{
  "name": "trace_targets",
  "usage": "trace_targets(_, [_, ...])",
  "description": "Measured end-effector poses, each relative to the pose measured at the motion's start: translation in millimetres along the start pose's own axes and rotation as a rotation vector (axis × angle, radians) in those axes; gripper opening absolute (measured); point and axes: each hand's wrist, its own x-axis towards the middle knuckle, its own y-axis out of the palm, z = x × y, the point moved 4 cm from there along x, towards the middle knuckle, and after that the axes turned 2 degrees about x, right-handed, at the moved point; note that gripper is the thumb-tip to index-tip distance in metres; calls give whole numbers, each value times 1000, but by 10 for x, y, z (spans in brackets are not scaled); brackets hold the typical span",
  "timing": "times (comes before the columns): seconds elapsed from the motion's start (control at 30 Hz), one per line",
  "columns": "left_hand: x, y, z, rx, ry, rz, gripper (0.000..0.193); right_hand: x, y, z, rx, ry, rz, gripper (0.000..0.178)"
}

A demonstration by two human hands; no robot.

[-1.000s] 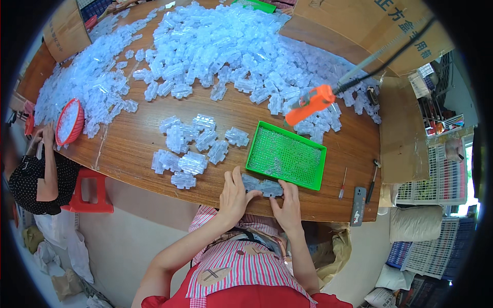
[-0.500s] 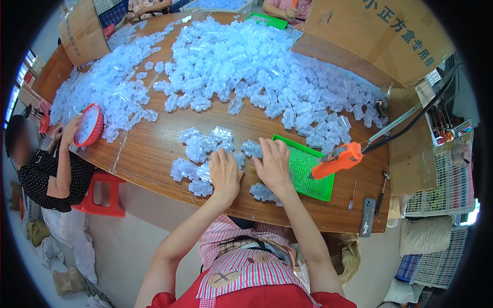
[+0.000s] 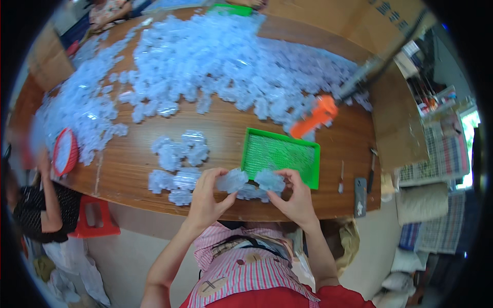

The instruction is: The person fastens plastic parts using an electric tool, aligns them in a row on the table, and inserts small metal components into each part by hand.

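Note:
My left hand point(image 3: 209, 194) pinches a clear plastic piece point(image 3: 232, 180) between thumb and fingers. A second clear plastic piece point(image 3: 269, 180) is gripped the same way in my right hand point(image 3: 296, 199). The two pieces are held a little apart, just before the near edge of a green tray point(image 3: 282, 137) with many small bits in it. Another clear piece point(image 3: 250, 193) lies on the table below and between them. To the left of my left hand, several more pieces point(image 3: 177, 154) sit in a loose cluster. Motion blurs the finer shapes.
A large heap of clear pieces point(image 3: 205, 61) covers the far table point(image 3: 133, 154). An orange power screwdriver point(image 3: 314, 117) hangs on a cable beyond the tray. A screwdriver point(image 3: 341, 177) and phone point(image 3: 360, 197) lie right. At left, a co-worker sits by a red basket point(image 3: 65, 151).
Both hands have come nearer me and now hold up one piece each. The orange screwdriver has swung up off the tray. The whole view has shifted.

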Motion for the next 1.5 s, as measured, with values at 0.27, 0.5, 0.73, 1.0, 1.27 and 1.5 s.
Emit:
trace_targets(0.27, [-305,738,-224,-47,91,407,49,-588,-388,-894,-67,42,-150,46])
trace_targets(0.5, [-357,940,-343,102,172,392,51,-576,-333,-1005,-267,-150,-275,49])
trace_targets(0.73, [-291,1278,-565,-83,179,392,65,-947,-164,-1029,692,250,-151,45])
trace_targets(1.0, [-81,814,-513,476,138,258,77,-969,-530,-1607,602,265,-603,41])
trace_targets(1.27, [-115,-449,360,822,-237,228,86,-761,-461,-1850,601,337,-505,38])
trace_targets(1.5, [-221,-573,644,578,-269,130,61,-831,-478,-1669,304,376,-619,51])
